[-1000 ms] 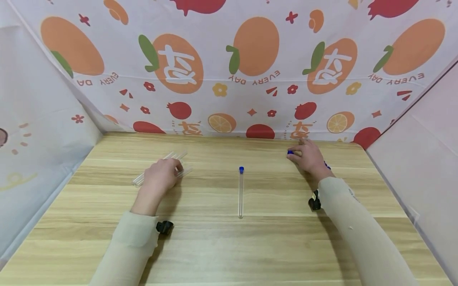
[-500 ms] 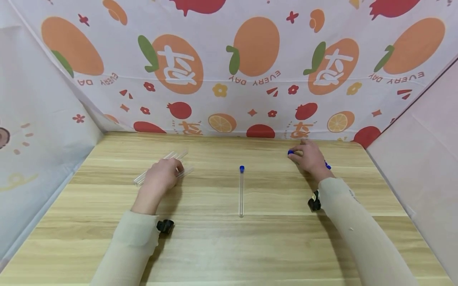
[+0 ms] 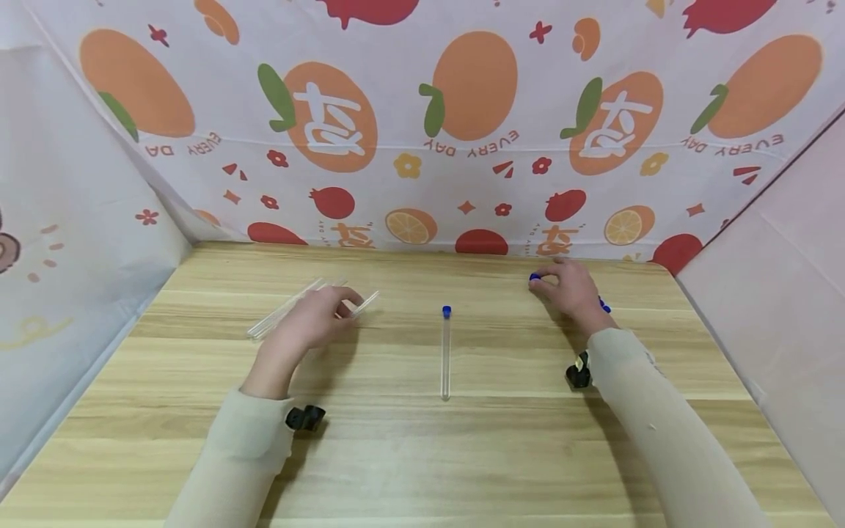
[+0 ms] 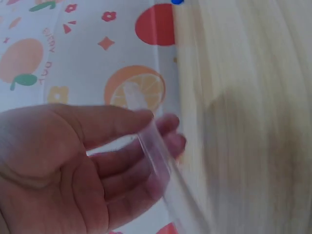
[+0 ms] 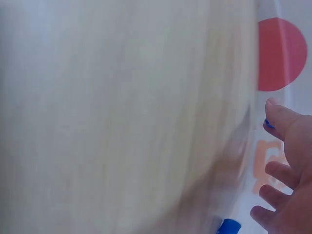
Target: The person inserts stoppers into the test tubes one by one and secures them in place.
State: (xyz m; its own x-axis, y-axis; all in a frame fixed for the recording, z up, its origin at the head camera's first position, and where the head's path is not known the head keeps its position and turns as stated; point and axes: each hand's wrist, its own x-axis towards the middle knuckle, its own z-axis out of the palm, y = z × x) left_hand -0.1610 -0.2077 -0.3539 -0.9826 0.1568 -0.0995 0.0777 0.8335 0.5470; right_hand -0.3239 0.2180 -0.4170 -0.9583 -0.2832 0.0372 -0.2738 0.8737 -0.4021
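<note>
- Nearest to us, on the near side of the capped tube, the pale left sleeve [image 3: 231, 447] and right sleeve [image 3: 667, 425] flank it, each with a small black camera [image 3: 306, 418] at the wrist.
- We take the capped tube [image 3: 445, 356] as our landmark: clear, blue-topped, lying flat on the wood-grain table [image 3: 396, 469], cap end away from us.
- Left of the capped tube and level with its cap end, we find the left hand [image 3: 313, 319]. Its thumb and fingers are clamped on a second clear tube [image 3: 367, 302], held slanted, one end jutting out toward the capped tube.
- Farther left of the capped tube, we see loose clear tubes [image 3: 280, 317] lying slantwise, partly behind that hand; we cannot count them surely.
- Right of the capped tube and a little beyond its cap, the right hand [image 3: 569, 287] pinches a blue cap [image 3: 535, 278] between thumb and forefinger; we see its other fingers spread apart.
- Farther right of the capped tube, we note spare blue caps [image 3: 604, 305], partly hidden by the right wrist.
- Well beyond the capped tube, we face a fruit-printed cloth [image 3: 409, 165].
</note>
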